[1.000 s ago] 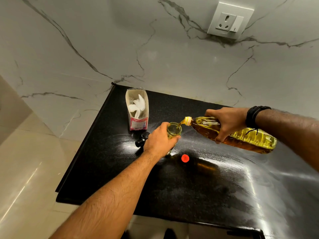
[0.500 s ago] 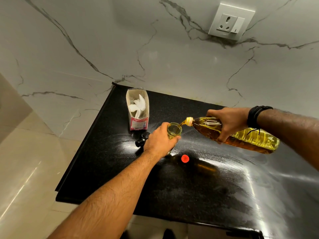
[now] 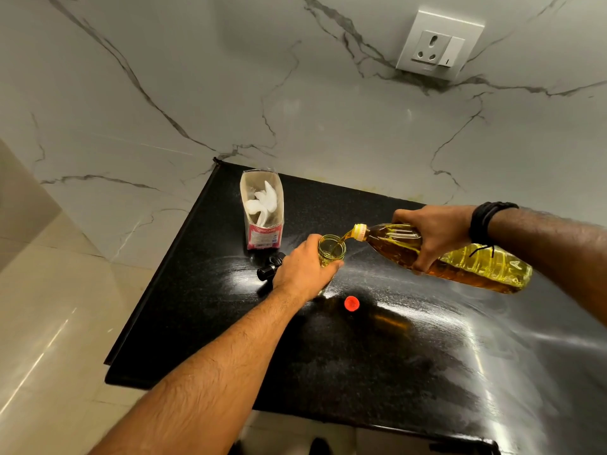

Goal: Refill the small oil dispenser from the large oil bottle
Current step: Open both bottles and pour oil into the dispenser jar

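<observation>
Head view, taken looking down at the black counter (image 3: 328, 372). My left hand (image 3: 303, 269) grips the small oil dispenser (image 3: 331, 251), fingers and thumb curled round its glass body, and the jar stands upright with its open mouth facing up. My right hand (image 3: 433, 233) grips the large oil bottle (image 3: 460, 261) round its upper body, fingers wrapped over the top and thumb beneath.

The bottle's long axis runs roughly from 4 o'clock at its base to 10 o'clock at its neck, tipped close to level, with the yellow neck ring just above and beside the dispenser's rim at about its 2 o'clock. A thin stream of oil arcs from the neck into the jar mouth. Whether the neck touches the rim I cannot tell.

The dispenser lies nearer my left hand, which holds it; my right hand is apart from it, at its 3 o'clock.

Fill level inside the jar is hidden by my fingers. I judge pouring under way, and the next move turns on tilting the neck back up towards 12 o'clock.
</observation>
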